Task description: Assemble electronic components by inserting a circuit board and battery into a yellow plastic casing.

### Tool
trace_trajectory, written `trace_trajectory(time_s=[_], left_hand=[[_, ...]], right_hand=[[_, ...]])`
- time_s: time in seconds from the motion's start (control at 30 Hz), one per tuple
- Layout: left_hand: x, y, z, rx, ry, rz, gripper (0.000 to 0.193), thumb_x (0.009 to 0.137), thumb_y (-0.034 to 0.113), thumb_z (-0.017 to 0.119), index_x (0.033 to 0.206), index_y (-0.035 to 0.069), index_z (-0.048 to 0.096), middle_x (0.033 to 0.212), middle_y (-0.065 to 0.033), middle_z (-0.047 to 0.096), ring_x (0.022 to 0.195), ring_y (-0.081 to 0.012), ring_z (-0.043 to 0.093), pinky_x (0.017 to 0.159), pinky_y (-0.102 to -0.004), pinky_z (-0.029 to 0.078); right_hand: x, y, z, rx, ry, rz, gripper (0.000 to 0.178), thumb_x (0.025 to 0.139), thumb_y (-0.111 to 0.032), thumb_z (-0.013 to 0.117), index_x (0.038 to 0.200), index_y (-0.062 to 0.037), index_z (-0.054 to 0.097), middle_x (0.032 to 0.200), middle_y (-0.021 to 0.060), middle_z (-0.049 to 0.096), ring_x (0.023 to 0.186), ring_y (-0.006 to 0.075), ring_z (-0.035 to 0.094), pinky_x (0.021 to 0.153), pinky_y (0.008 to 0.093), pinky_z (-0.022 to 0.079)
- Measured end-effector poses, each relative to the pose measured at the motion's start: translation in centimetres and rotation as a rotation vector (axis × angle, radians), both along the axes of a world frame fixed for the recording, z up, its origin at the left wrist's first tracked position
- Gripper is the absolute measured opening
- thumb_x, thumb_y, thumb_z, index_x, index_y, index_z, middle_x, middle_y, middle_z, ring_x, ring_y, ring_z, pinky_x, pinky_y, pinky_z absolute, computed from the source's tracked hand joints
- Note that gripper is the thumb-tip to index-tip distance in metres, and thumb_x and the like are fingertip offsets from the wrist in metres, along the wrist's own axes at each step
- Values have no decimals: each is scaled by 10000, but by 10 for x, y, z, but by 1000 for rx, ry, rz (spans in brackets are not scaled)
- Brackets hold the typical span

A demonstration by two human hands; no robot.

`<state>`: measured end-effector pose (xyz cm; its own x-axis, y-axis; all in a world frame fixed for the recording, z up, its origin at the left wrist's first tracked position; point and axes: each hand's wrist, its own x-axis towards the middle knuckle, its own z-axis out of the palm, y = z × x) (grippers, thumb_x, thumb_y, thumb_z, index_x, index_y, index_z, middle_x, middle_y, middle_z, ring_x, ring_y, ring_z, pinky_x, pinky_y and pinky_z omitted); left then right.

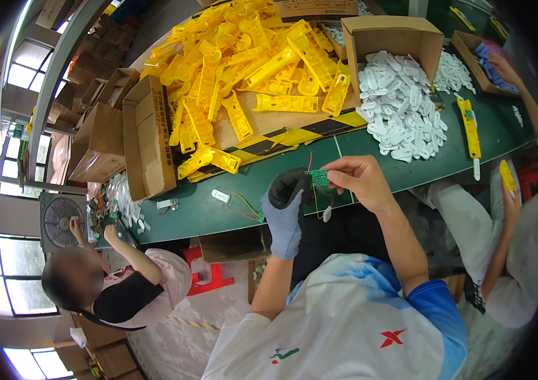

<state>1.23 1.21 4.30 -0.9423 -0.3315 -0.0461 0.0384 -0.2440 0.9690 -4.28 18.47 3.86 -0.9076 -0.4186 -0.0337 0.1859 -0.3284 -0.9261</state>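
My left hand (285, 206), in a grey glove with black fingers, is closed on the left side of a small green circuit board (318, 178). At the board's right edge, the bare thumb and fingers of my right hand (361, 182) pinch it. Thin red and yellow wires come off the board, and a small white part (327, 214) hangs below on them. Just left of my glove, a white plastic piece (221, 196) with red and yellow wires lies on the green table (202, 218).
Yellow plastic housings (237, 69) are heaped behind striped tape (288, 136). White plastic pieces (402, 107) spill from a cardboard box (395, 28) at the right. An upright carton (145, 142) stands left. One co-worker (136, 278) sits at left; another's hand (509, 187) holds a yellow piece at right.
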Motion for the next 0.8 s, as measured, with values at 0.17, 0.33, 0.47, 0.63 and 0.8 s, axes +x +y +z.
trace_trajectory(time_s=[0.17,0.33,0.47,0.63,0.8], left_hand=[[3,-3,-7,-123,25,35,240,826,-64,674,1063,-30,682,911,-58,688,745,-111,603,683,-252,500],[28,-7,2,-532,152,132,320,752,-9,747,1063,24,680,930,-114,690,789,-175,655,716,-277,514],[65,-21,0,-858,270,181,353,745,27,757,1085,64,664,963,-125,683,785,-293,672,681,-329,542],[144,-39,-3,-674,168,315,333,742,53,775,1059,55,672,945,-120,686,780,-251,666,674,-321,534],[273,-45,-47,-160,-212,861,278,809,-46,665,1082,4,673,982,-72,703,828,-125,650,734,-285,529]], right_hand=[[-2,1,-5,86,57,25,158,887,-92,721,994,23,736,844,53,725,716,64,637,604,201,489],[2,-5,-15,189,129,21,120,854,-32,719,948,42,736,764,43,682,629,81,571,573,215,453],[21,-30,-26,156,131,78,115,846,-13,704,931,61,725,783,74,678,626,101,564,568,219,437],[56,-68,-37,45,170,373,181,828,4,723,996,70,716,831,122,700,695,131,633,633,233,515],[87,-117,-54,177,66,749,239,855,-31,718,1076,59,702,905,140,718,795,151,680,695,243,541]])
